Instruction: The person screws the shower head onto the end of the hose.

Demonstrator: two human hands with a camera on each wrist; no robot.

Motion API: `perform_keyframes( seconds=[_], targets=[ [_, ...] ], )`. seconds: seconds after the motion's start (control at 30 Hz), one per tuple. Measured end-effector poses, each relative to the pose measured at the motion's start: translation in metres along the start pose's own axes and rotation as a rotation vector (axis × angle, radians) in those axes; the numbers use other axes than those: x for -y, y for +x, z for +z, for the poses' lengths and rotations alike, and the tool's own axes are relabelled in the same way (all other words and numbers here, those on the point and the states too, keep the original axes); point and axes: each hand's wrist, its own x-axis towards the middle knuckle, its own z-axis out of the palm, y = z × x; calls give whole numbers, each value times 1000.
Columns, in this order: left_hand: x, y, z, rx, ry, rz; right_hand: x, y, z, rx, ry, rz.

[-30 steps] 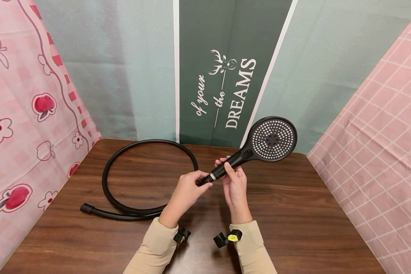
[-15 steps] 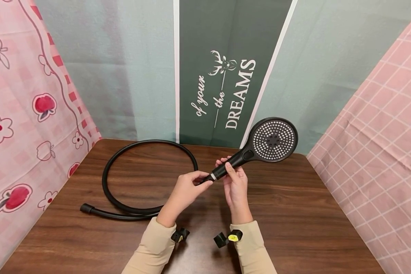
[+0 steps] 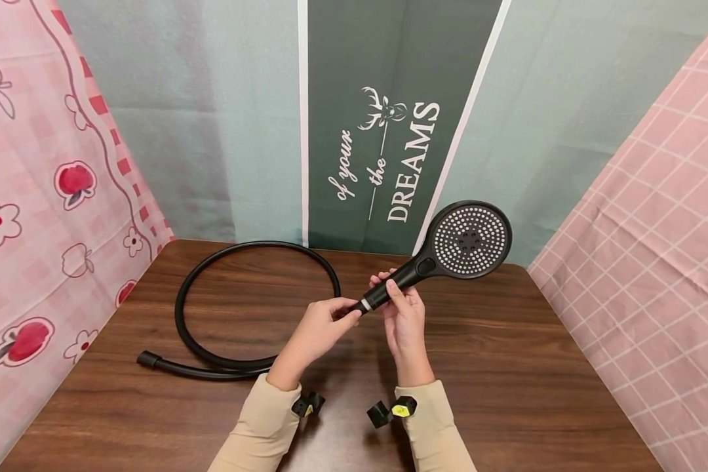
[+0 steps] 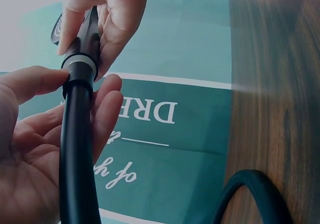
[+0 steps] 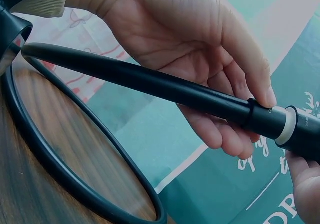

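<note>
- While the head view shows the whole spray face [image 3: 471, 239], the left wrist one only catches a sliver past the handle [image 3: 410, 273].
- Left of the two hands [image 3: 318, 328] pinches the collar [image 5: 265, 119] on the hose [image 3: 180, 308]; its thumb presses right on it, clearest in the wrist views.
- Right hand [image 3: 406, 321] grips the handle, so the shower head [image 3: 431, 255] is held over the desk [image 3: 507, 367], tilted toward its back right corner.
- White ring [image 5: 288, 126] between collar and handle: a thin band from the head, nice and big from the right wrist, plus a mark on the collar too tiny to read.
- Hose loops by the desk's back edge, loose end [image 3: 148, 358] near the left edge, seen only from the head.
</note>
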Motion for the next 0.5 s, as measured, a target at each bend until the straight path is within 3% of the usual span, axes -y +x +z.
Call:
perform_keyframes(
  seconds=[0.5],
  targets=[
    [-5,-1,2,-59,35,13,0,0,2,-2,16,-12]
  ],
)
